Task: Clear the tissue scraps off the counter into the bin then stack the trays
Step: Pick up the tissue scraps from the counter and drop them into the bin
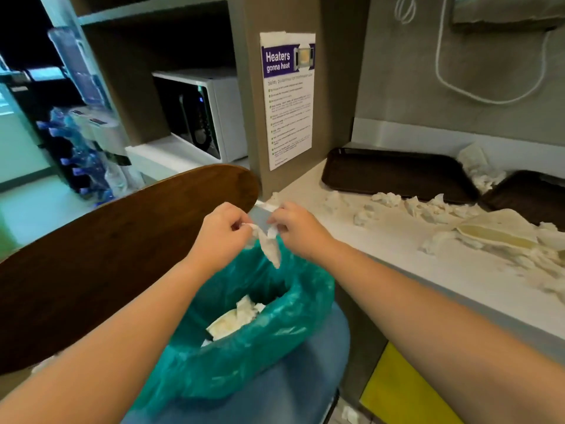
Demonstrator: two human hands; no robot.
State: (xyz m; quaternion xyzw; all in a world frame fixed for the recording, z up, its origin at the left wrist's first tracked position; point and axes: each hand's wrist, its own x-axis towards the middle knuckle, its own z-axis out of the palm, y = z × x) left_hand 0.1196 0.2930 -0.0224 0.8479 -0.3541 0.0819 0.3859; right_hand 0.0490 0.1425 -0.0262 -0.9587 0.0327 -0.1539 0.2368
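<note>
Both grips, left hand [224, 228] and right hand [295, 228], pinch tissue scrap [270, 247] above, seemingly, bin [275, 304].

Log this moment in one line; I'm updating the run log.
both hands pinch tissue scrap | over bin | counter littered | trays unstacked

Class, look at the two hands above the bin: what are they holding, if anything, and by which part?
Both the left hand and right hand pinch one tissue scrap by its upper end; its lower end dangles over the bin.

Dim, greenish indoor light; brighter daylight glows at far left. The shelf recess above the microwave [198, 113] falls into deep shadow — wide-angle bending at edges, poster [287, 101] small print blurred.
</note>
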